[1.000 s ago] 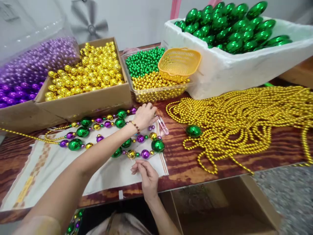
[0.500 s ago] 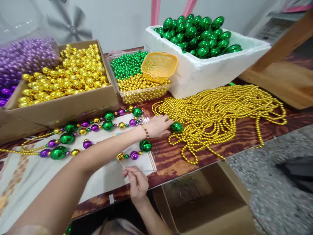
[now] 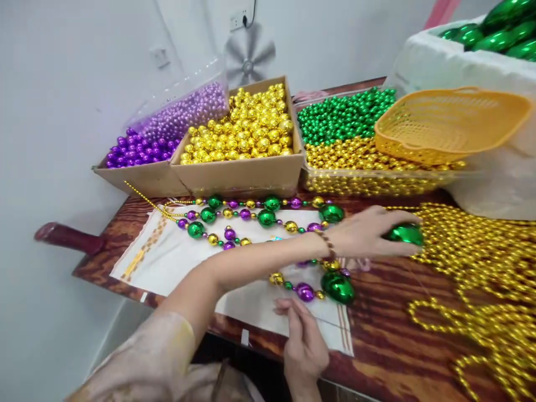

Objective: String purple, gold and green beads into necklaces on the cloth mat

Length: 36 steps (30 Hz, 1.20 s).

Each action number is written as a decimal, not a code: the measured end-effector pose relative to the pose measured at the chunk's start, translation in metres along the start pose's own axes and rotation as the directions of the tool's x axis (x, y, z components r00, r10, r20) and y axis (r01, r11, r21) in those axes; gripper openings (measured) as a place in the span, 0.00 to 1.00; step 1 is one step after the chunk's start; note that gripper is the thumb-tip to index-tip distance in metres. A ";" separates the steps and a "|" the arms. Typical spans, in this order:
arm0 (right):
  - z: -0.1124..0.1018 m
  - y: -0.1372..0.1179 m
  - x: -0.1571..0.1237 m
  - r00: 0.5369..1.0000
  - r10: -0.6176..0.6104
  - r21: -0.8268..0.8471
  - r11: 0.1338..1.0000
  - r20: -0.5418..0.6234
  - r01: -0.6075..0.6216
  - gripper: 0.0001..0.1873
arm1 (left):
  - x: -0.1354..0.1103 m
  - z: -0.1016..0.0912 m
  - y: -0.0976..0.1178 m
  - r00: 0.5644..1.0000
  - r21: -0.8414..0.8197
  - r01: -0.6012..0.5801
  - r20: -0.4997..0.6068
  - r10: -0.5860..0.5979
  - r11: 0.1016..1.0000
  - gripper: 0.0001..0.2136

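Dark wood-grain table (image 3: 377,340) against a white wall, small fan (image 3: 249,56) mounted behind.

Left hand (image 3: 362,233), beaded bracelet (image 3: 329,247) at the wrist, stretched across toward the right side of the table. Fingertips curled round a large green bead (image 3: 406,233); bead at the near-left fringe of a heap of gold bead strands (image 3: 481,268).

Right hand (image 3: 304,343) low at the front edge, thumb and fingertips pressed together in a pinch. Whatever is pinched too fine to make out. Just beyond it, the end of a green, purple and gold necklace (image 3: 268,218), laid in loops on a white cloth (image 3: 167,259).

Along the back edge, left to right:
- box of purple beads (image 3: 138,151)
- cardboard box of gold balls (image 3: 243,128)
- clear tray of small green and gold beads (image 3: 343,117)
- yellow basket (image 3: 452,125), tilted on the tray
- white foam box (image 3: 431,61) at the back right corner

Green bead judged light and hollow, shell rigid, mirror finish slick and likely to scuff. Best taken across the widest part with several fingertips, ends left free.
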State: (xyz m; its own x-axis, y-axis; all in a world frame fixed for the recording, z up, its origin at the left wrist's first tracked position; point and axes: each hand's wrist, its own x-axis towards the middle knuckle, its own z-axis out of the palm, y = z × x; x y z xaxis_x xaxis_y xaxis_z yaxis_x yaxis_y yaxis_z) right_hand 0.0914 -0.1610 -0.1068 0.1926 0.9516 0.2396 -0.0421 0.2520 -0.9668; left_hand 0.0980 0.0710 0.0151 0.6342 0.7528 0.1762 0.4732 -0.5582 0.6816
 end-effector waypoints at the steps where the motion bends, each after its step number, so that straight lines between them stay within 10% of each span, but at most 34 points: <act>1: 0.001 -0.001 0.001 0.999 0.030 0.010 0.999 0.012 -0.031 0.13 | -0.021 -0.017 -0.001 0.996 -0.135 0.028 -0.085 -0.039 0.991 0.24; 3: 0.002 -0.005 0.003 0.996 0.080 0.048 0.996 0.034 -0.081 0.11 | -0.069 -0.044 -0.003 0.967 -0.468 0.030 -0.210 -0.144 0.883 0.19; 7: 0.005 -0.017 0.012 0.981 0.140 0.068 0.986 0.133 -0.150 0.07 | -0.160 -0.072 -0.007 0.840 -0.933 -0.011 -0.203 -0.503 0.358 0.16; 15: 0.036 -0.055 0.036 0.947 0.184 0.014 0.981 0.265 -0.194 0.12 | -0.238 -0.098 -0.022 0.684 -0.947 -0.255 -0.035 -0.728 -0.195 0.13; 23: 0.043 -0.076 0.038 0.943 0.136 -0.171 0.981 0.303 -0.086 0.10 | -0.245 -0.115 -0.024 0.653 -0.856 -0.358 0.057 -0.756 -0.374 0.17; 36: 0.046 -0.081 0.037 0.942 0.110 -0.311 0.951 0.318 -0.006 0.11 | -0.245 -0.116 -0.032 0.604 -0.839 -0.387 0.083 -0.793 -0.383 0.16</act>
State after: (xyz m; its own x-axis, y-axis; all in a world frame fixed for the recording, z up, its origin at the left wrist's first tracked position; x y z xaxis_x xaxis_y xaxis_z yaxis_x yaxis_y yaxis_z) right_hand 0.0565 -0.1384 -0.0153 -0.1346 0.9798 0.1479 0.2633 0.1793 -0.9479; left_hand -0.1432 -0.0553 0.0328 0.0587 0.8681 -0.4928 -0.9396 0.2148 0.2665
